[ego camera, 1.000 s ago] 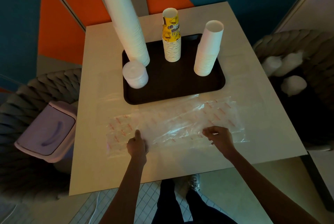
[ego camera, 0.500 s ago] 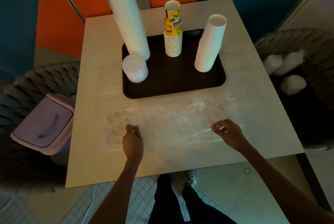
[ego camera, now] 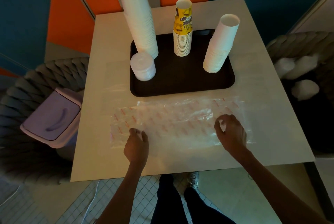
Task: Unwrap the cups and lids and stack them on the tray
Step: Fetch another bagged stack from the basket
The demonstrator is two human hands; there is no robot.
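At the near edge, down by the tiled floor (ego camera: pixel 72 205), there's a shoe (ego camera: pixel 193 178) poking out under the table (ego camera: pixel 108 160), and both bare arms reach up over the tabletop. The left hand (ego camera: pixel 136 144) sits on the near left part of the clear wrapper (ego camera: pixel 171 122), knuckles up, fingers bent, tips down on the film. Whether it's pinching or only pressing, I can't tell. Over to the right hand (ego camera: pixel 231 133): fingers curled like a claw, thumb and forefinger closed on the film near the wrapper's right end. The wrapper itself lies spread flat across the table, red print all over it, just in front of the tray (ego camera: pixel 180 84).

And on that dark tray, everything's unwrapped and standing. Near left corner, a short stack of lids (ego camera: pixel 142 66). Right behind it, touching or nearly so, a tall stack of white cups (ego camera: pixel 139 16) running out of the top of the view. Middle back, the yellow printed cups (ego camera: pixel 182 30). On the right side, a shorter stack of white cups (ego camera: pixel 220 43), mouth up like the yellow ones.

Off to the left of the table, a pale lidded bin (ego camera: pixel 50 117); to the right, a braided chair (ego camera: pixel 298 43). Beyond, an orange and blue wall (ego camera: pixel 72 16).
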